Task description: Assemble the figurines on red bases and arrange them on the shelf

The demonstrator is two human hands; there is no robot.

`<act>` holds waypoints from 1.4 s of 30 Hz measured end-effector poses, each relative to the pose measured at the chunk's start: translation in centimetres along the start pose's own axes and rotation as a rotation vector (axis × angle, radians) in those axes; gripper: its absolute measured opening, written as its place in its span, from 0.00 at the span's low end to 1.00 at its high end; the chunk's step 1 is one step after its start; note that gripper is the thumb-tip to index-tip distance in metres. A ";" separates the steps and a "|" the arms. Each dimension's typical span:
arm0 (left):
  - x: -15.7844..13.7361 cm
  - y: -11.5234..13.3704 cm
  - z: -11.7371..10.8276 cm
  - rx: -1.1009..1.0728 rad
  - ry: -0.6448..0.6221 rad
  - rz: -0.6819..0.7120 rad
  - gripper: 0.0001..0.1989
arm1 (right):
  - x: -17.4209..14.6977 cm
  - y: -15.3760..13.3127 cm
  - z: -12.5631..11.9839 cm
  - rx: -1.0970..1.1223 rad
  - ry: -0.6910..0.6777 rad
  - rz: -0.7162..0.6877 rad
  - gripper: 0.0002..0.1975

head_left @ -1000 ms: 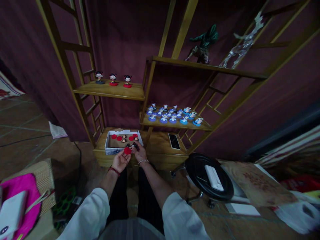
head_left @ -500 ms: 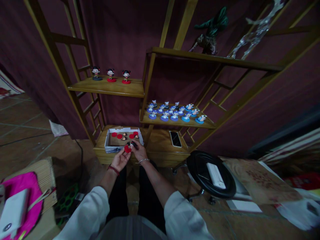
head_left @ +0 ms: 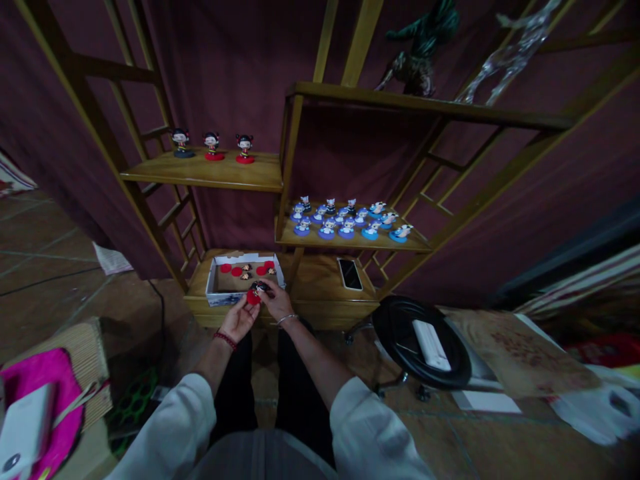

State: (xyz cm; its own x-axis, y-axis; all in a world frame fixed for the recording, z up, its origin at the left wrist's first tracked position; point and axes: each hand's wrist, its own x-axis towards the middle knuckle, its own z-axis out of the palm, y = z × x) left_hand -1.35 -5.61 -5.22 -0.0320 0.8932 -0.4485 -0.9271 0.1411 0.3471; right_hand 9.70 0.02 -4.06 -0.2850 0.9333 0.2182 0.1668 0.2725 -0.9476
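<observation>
Just over the front edge of a shallow cardboard box (head_left: 233, 297), both hands meet on a small black-haired figurine (head_left: 260, 287) with a red round base (head_left: 253, 296). My left hand (head_left: 239, 320) pinches the red base from below, palm turned up. The figurine's upper part is in the fingers of my right hand (head_left: 277, 301). Whether figure and base are joined is too small to tell. Inside the box lie several red discs (head_left: 237, 272) and small dark-haired figurine pieces (head_left: 246, 275).
Three black-haired figurines (head_left: 212, 145) stand on the upper left shelf (head_left: 200, 175). Several purple and blue figurines (head_left: 327, 228) crowd the middle shelf. A phone (head_left: 350, 274) lies on the cabinet top. A black stool (head_left: 395, 333) carries a white box (head_left: 431, 345). Sculptures (head_left: 415, 53) stand above.
The view has shifted slightly, with the shelves sitting a little lower left and nearer. Both hands stay together on the figurine and its red base, with only slight finger movement.
</observation>
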 end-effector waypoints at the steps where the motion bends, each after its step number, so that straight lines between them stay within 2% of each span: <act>1: 0.0 0.0 0.0 -0.001 0.000 0.001 0.07 | 0.0 0.0 0.0 0.005 -0.005 0.001 0.17; 17: 0.3 -0.1 -0.2 0.038 -0.018 0.000 0.08 | 0.8 1.0 -0.1 0.016 -0.001 0.045 0.17; 31: 0.1 -0.2 0.4 0.026 0.008 -0.005 0.10 | 1.0 0.7 -0.9 0.042 -0.185 0.084 0.19; 42: 0.2 -0.3 0.4 0.033 0.016 -0.010 0.10 | 1.0 0.7 -0.5 0.047 -0.160 0.082 0.20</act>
State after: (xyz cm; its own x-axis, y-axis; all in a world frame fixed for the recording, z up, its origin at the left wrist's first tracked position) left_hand -0.93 -5.31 -5.08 -0.0289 0.8849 -0.4648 -0.9146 0.1643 0.3696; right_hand 10.02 1.31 -4.40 -0.4190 0.9021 0.1032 0.1528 0.1820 -0.9713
